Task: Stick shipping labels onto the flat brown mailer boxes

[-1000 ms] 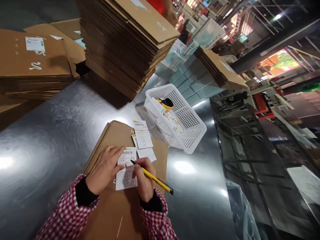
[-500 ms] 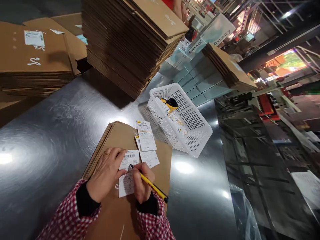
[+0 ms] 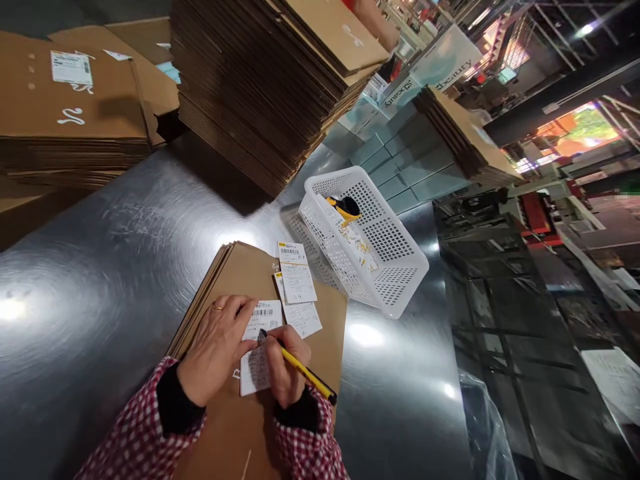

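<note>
My left hand [image 3: 215, 350], with a ring on one finger, lies flat on a white barcode label [image 3: 257, 350] and pins it down. My right hand [image 3: 287, 367] grips a yellow and black pen [image 3: 306, 375], its tip on that label. Under both hands is a flat brown cardboard sheet [image 3: 325, 340]. Two more printed labels [image 3: 297, 280] lie beside my fingers on the cardboard. Farther off stands a white perforated plastic basket [image 3: 395, 247], holding a yellow and black object [image 3: 346, 208] and some papers.
The steel table [image 3: 100, 313] carries tall stacks of flattened cardboard [image 3: 250, 87] behind the basket and at the left [image 3: 65, 143]. Pale teal boxes [image 3: 415, 160] stand beyond it. A co-worker's arm [image 3: 373, 20] shows at the top. A plastic bag [image 3: 480, 427] hangs past the table's right edge.
The whole view has drifted slightly as my head moved. My hands stay on the label, and the pen tip remains on it.
</note>
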The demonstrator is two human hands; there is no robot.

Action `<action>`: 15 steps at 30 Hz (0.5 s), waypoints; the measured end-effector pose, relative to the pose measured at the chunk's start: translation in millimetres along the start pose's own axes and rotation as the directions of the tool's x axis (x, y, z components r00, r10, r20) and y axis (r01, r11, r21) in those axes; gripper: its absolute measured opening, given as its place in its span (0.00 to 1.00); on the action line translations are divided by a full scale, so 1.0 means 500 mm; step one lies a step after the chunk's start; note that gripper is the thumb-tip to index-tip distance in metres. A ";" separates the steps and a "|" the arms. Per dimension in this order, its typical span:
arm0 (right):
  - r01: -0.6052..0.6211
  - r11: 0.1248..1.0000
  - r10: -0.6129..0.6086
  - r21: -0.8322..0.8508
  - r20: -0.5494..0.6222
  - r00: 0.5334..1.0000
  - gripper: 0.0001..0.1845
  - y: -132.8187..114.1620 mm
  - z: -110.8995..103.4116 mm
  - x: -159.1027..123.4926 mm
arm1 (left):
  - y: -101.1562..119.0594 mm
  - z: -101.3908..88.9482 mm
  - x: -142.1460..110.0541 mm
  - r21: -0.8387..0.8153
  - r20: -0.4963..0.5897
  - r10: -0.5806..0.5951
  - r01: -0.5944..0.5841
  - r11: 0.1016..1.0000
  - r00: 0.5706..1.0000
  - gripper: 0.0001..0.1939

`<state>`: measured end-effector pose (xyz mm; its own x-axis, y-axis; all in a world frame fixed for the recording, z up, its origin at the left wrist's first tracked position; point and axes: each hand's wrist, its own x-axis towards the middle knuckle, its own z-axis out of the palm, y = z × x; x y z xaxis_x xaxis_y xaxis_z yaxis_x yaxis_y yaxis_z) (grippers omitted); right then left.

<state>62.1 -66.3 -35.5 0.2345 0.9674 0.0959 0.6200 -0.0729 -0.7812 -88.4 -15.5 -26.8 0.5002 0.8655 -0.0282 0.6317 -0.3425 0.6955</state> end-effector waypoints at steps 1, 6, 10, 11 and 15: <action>0.003 1.000 -0.003 0.009 0.012 1.000 0.11 0.001 0.000 -0.001 | 0.002 -0.002 0.000 0.004 0.001 -0.003 0.003 1.000 1.000 0.28; -0.018 0.999 0.016 0.038 0.037 0.999 0.12 0.003 -0.004 -0.001 | 0.008 -0.007 0.003 0.012 0.015 -0.016 0.016 1.000 1.000 0.27; -0.015 1.000 0.014 0.026 0.018 1.000 0.11 -0.002 -0.002 0.002 | 0.012 -0.009 0.003 0.027 0.037 -0.031 0.030 0.999 0.999 0.27; -0.005 1.000 0.005 0.018 0.005 1.000 0.11 -0.003 -0.001 0.003 | 0.012 -0.010 0.003 0.029 0.039 -0.031 0.030 0.999 0.999 0.27; 0.014 1.000 -0.013 0.018 -0.025 1.000 0.11 -0.006 -0.001 0.003 | 0.012 -0.012 0.004 0.015 0.033 -0.029 0.029 0.999 0.999 0.26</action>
<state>60.9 -64.6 -33.0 0.2447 0.9620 0.1215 0.6097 -0.0552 -0.7907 -87.2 -13.9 -18.6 0.5011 0.8623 -0.0724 0.6543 -0.3228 0.6839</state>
